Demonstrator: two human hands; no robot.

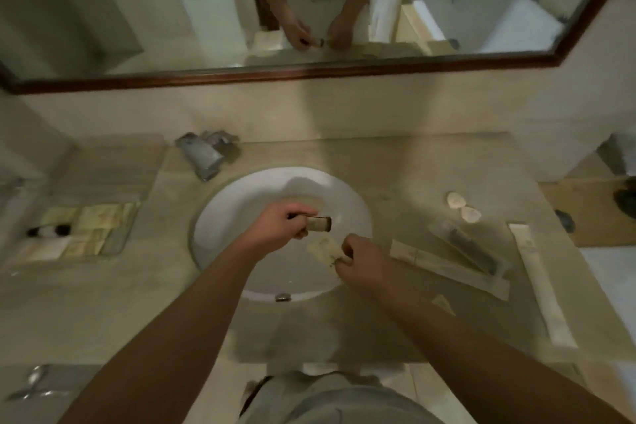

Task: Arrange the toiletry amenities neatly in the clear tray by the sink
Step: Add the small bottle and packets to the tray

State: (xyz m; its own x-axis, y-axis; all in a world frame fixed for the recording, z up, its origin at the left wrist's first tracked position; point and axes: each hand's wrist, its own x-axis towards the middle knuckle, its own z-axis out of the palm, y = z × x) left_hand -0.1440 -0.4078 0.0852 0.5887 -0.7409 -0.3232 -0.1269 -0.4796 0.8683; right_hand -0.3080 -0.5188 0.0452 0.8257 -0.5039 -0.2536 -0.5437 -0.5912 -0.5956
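Note:
Over the white sink [241,203], my left hand [282,225] grips a small dark-capped bottle [318,224] held sideways. My right hand [358,258] pinches a cream paper packet [323,249] just below the bottle. The clear tray [118,241] sits on the counter at the left, with several cream packets [99,217] and a small white bottle with dark ends [48,231] inside. On the counter to the right lie long paper-wrapped amenities [447,262], a white wrapped stick [540,282] and two round white pieces [463,206].
The chrome faucet [206,155] stands behind the sink at the left. A wood-framed mirror [309,70] runs along the wall above. A small triangular paper scrap [444,305] lies near the counter's front right. The image is blurred.

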